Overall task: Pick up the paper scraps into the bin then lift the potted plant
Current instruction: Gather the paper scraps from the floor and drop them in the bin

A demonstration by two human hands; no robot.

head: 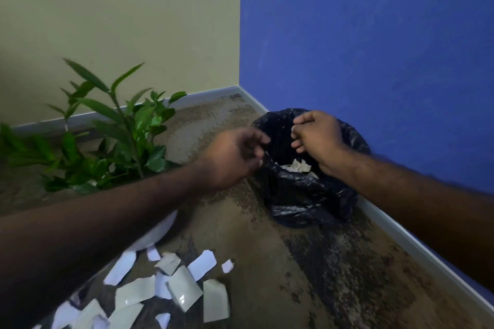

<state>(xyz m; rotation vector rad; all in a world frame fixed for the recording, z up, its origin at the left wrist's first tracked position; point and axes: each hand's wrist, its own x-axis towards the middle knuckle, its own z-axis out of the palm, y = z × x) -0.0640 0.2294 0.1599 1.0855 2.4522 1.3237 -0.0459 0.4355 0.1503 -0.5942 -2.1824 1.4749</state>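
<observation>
Standing in the corner where the beige wall meets the blue wall, the bin is lined with a black plastic bag whose crumpled edge folds out over the rim, and several pale paper scraps lie in its mouth. Both hands reach over it. The left hand sits at the near left edge of the opening, blurred, its fingers curled toward the bag's rim; whether they pinch the plastic or hold anything cannot be told. The right hand hangs above the far side of the opening with its fingers bent in close together and the thumb tucked under, and nothing shows in its hold. The potted plant stands upright on the floor to the left of the bin and apart from it, its main stem rising almost straight with long leaves fanning up and out toward the beige wall; its white pot shows only as a curved edge under the left forearm. More paper scraps lie loose on the floor in the lower left, just in front of the pot and well apart from the bin, lying flat at mixed angles, some overlapping.
</observation>
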